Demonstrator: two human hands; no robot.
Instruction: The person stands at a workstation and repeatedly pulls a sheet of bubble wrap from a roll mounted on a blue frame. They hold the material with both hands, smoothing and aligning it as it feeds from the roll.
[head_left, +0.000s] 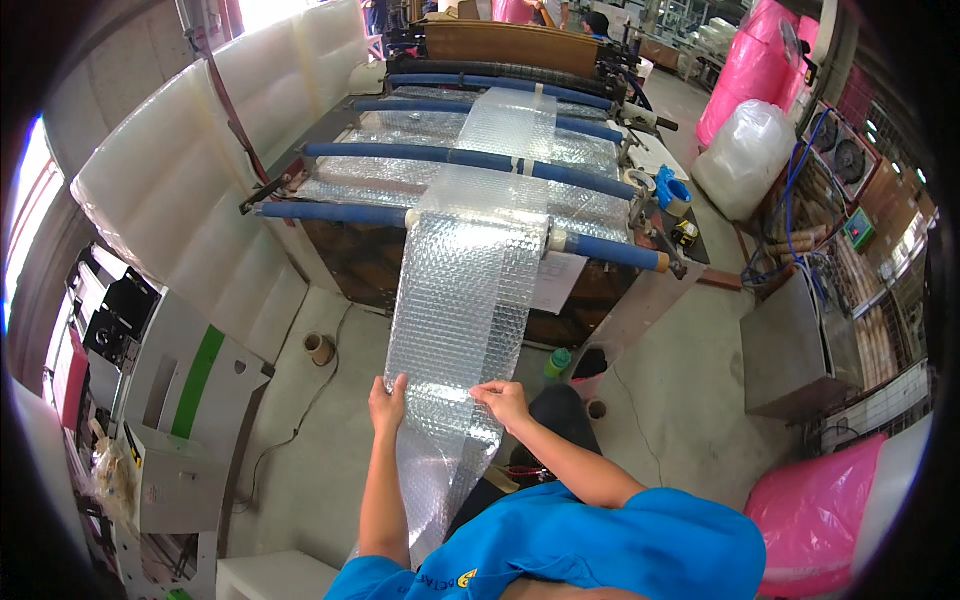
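Observation:
A long strip of clear bubble wrap (455,290) hangs from the front roller of a machine and runs down past my lap. At its left edge my left hand (386,406) is closed on the wrap, thumb on top. My right hand (504,402) pinches the sheet between thumb and fingertips, nearer its right side. A narrower, hazier layer lies over part of the strip, with a lengthwise edge showing between my hands. Blue-covered rollers (335,213) carry the film across the machine, and shiny bubble film also lies beneath them.
Large wrapped white rolls or sheets (200,160) line the left. A grey cabinet machine with a green stripe (198,382) stands nearer. Blue tape dispenser (672,190) and tape measure (686,233) sit at the machine's right. Pink rolls (820,515) stand lower right; a cardboard tube (319,348) is on the floor.

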